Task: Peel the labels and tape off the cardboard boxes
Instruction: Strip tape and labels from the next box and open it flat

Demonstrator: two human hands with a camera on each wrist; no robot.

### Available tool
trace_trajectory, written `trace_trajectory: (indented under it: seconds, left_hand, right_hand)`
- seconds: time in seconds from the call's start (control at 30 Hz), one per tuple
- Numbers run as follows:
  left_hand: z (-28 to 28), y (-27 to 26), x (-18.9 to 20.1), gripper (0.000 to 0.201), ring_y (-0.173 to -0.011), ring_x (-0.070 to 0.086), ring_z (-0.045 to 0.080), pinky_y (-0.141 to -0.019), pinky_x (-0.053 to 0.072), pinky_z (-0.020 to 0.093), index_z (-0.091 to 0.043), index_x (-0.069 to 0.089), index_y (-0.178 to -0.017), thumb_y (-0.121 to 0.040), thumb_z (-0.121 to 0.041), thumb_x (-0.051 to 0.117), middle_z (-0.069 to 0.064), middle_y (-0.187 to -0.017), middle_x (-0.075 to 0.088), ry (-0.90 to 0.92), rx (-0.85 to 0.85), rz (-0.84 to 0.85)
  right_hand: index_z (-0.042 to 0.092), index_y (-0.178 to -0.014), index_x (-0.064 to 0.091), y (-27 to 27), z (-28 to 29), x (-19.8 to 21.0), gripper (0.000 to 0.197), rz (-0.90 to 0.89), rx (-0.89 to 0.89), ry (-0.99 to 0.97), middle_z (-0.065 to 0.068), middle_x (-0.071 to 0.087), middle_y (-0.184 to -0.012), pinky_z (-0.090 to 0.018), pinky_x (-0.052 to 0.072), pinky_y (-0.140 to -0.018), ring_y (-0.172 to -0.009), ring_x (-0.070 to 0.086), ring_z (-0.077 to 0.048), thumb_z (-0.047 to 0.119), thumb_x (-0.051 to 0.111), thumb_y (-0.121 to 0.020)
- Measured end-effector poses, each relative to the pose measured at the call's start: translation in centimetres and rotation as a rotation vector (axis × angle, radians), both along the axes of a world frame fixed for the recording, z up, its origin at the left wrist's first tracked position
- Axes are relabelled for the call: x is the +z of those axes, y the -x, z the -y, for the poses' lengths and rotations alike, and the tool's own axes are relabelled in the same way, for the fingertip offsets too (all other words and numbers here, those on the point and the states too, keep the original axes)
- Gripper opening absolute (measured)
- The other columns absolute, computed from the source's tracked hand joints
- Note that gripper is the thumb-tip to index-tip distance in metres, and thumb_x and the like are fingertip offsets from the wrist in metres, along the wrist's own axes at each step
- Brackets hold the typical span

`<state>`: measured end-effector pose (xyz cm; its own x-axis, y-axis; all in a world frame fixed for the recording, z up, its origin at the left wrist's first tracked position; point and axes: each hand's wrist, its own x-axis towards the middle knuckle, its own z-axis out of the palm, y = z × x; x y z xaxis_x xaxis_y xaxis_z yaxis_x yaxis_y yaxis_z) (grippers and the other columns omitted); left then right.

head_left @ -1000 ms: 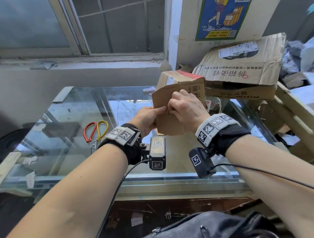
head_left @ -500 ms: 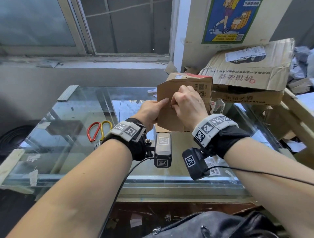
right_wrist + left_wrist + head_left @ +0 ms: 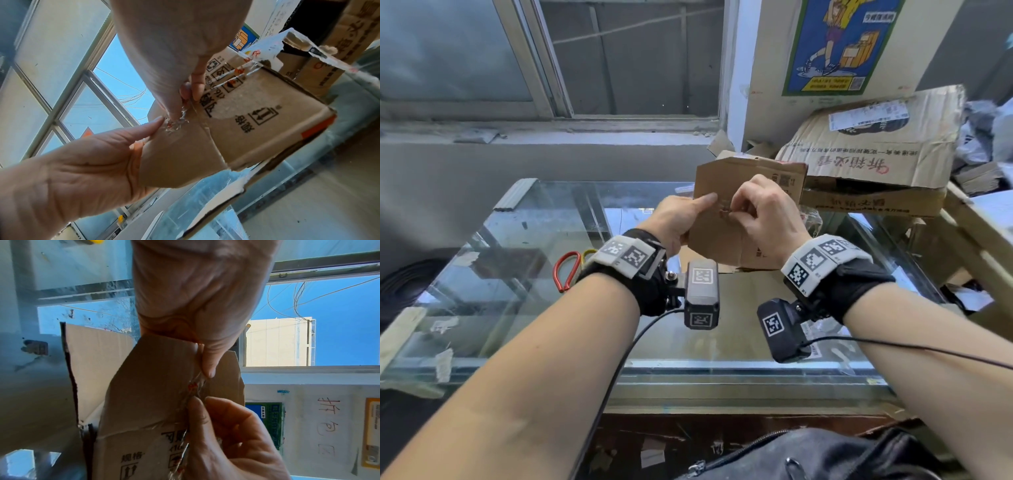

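A small brown cardboard box (image 3: 714,236) with black printed symbols is held up above the glass table (image 3: 517,240). My left hand (image 3: 681,219) grips its near flap (image 3: 180,159), thumb (image 3: 208,363) on the outer face and fingers behind. My right hand (image 3: 760,212) pinches a crumpled strip of clear tape (image 3: 174,125) with red marks, lifted off the flap beside the left thumb. In the left wrist view the tape (image 3: 193,387) runs between the thumb and the right fingers (image 3: 197,404). More clear tape (image 3: 244,66) crosses the box's far edge.
Red and yellow scissors (image 3: 566,267) lie on the glass left of my left wrist. A pile of larger cardboard boxes (image 3: 873,154), one with a white label (image 3: 868,114), stands at the back right. A window is behind the table. A black bag (image 3: 808,455) sits at the near edge.
The box has tilted so its top no longer shows. My right hand has opened slightly from a fist over the flap into a pinch on the tape; the left thumb now lies along the flap.
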<state>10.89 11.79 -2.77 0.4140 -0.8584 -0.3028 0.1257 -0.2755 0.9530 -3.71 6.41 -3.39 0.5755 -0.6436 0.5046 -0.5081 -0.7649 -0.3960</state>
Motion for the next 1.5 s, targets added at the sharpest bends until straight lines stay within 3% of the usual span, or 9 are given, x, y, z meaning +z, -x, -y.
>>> trace_trajectory:
  seconds: [0.1, 0.23, 0.33, 0.47, 0.77, 0.97, 1.1, 1.3, 1.5]
  left_hand:
    - [-0.2, 0.1, 0.0, 0.020, -0.071, 0.063, 0.023, -0.082, 0.053, 0.038, -0.007, 0.064, -0.082, -0.090, -0.026, 0.068, 0.009, -0.079, 0.068, 0.008, 0.006, -0.031]
    - [-0.5, 0.2, 0.0, 0.022, -0.079, 0.064, 0.026, -0.087, 0.054, 0.042, -0.007, 0.065, -0.087, -0.089, -0.028, 0.068, 0.011, -0.085, 0.069, 0.000, 0.001, -0.010]
    - [-0.7, 0.2, 0.0, 0.023, -0.079, 0.064, 0.025, -0.082, 0.054, 0.039, -0.007, 0.064, -0.088, -0.090, -0.030, 0.067, 0.010, -0.086, 0.068, -0.011, -0.009, 0.019]
    - [-0.6, 0.4, -0.2, 0.039, -0.093, 0.067, 0.028, -0.085, 0.056, 0.042, -0.001, 0.064, -0.109, -0.088, -0.034, 0.068, 0.013, -0.098, 0.070, -0.017, -0.023, 0.053]
    - [-0.5, 1.5, -1.3, 0.022, -0.070, 0.061, 0.019, -0.062, 0.049, 0.025, -0.008, 0.065, -0.091, -0.093, -0.030, 0.063, 0.006, -0.080, 0.065, -0.020, -0.008, 0.072]
    - [-0.3, 1.8, -1.0, 0.027, -0.083, 0.060, 0.022, -0.074, 0.048, 0.031, -0.009, 0.068, -0.098, -0.091, -0.035, 0.065, 0.009, -0.092, 0.067, 0.040, 0.019, 0.061]
    - [-0.1, 2.0, -0.9, 0.021, -0.082, 0.062, 0.022, -0.078, 0.050, 0.032, -0.013, 0.068, -0.085, -0.090, -0.033, 0.066, 0.006, -0.086, 0.068, 0.048, 0.038, 0.053]
    - [0.4, 1.9, -0.6, 0.021, -0.082, 0.062, 0.024, -0.084, 0.052, 0.037, -0.016, 0.069, -0.077, -0.089, -0.033, 0.068, 0.005, -0.080, 0.068, 0.077, 0.080, 0.057]
    - [0.7, 1.7, -0.7, 0.025, -0.090, 0.063, 0.025, -0.090, 0.051, 0.039, -0.015, 0.068, -0.084, -0.087, -0.039, 0.068, 0.007, -0.091, 0.069, 0.046, 0.050, 0.043]
  right_hand:
    - [0.012, -0.097, 0.069, 0.0, -0.2, 0.2, 0.020, -0.034, 0.019, -0.006, -0.005, 0.056, -0.094, -0.039, 0.049, -0.079, -0.093, 0.054, -0.023, 0.014, 0.075, -0.078]
    - [0.014, -0.096, 0.073, 0.0, -0.6, 0.3, 0.017, -0.044, 0.019, -0.011, -0.005, 0.056, -0.095, -0.041, 0.049, -0.079, -0.096, 0.053, -0.024, 0.019, 0.075, -0.079]
    - [0.015, -0.094, 0.074, -0.1, -0.7, 0.9, 0.013, -0.121, -0.015, -0.024, 0.000, 0.052, -0.091, -0.037, 0.047, -0.079, -0.096, 0.052, -0.022, 0.021, 0.072, -0.082]
    - [0.014, -0.097, 0.073, -0.5, -0.9, 1.9, 0.014, -0.229, -0.067, -0.038, 0.000, 0.050, -0.093, -0.028, 0.038, -0.079, -0.104, 0.051, -0.021, 0.022, 0.067, -0.086]
    - [0.012, -0.096, 0.069, 0.5, -0.8, 2.0, 0.013, -0.385, 0.071, 0.020, -0.002, 0.052, -0.102, -0.030, 0.035, -0.073, -0.105, 0.047, -0.019, 0.021, 0.062, -0.090]
    - [0.014, -0.103, 0.071, 0.6, -0.8, 1.4, 0.019, -0.218, 0.032, 0.025, -0.005, 0.055, -0.104, -0.032, 0.042, -0.078, -0.106, 0.049, -0.021, 0.020, 0.067, -0.086]
    - [0.007, -0.086, 0.074, 0.6, -0.8, 0.5, 0.009, -0.095, 0.021, 0.089, -0.008, 0.060, -0.090, -0.030, 0.042, -0.070, -0.095, 0.056, -0.027, 0.014, 0.070, -0.083]
    - [0.002, -0.087, 0.070, 0.8, -0.6, 0.4, 0.008, -0.111, 0.060, 0.108, -0.012, 0.059, -0.092, -0.039, 0.048, -0.078, -0.093, 0.055, -0.029, 0.009, 0.068, -0.083]
    - [0.006, -0.099, 0.070, 1.0, -0.2, 1.5, 0.019, -0.144, 0.060, 0.029, -0.010, 0.057, -0.100, -0.041, 0.047, -0.085, -0.101, 0.053, -0.026, 0.011, 0.071, -0.081]
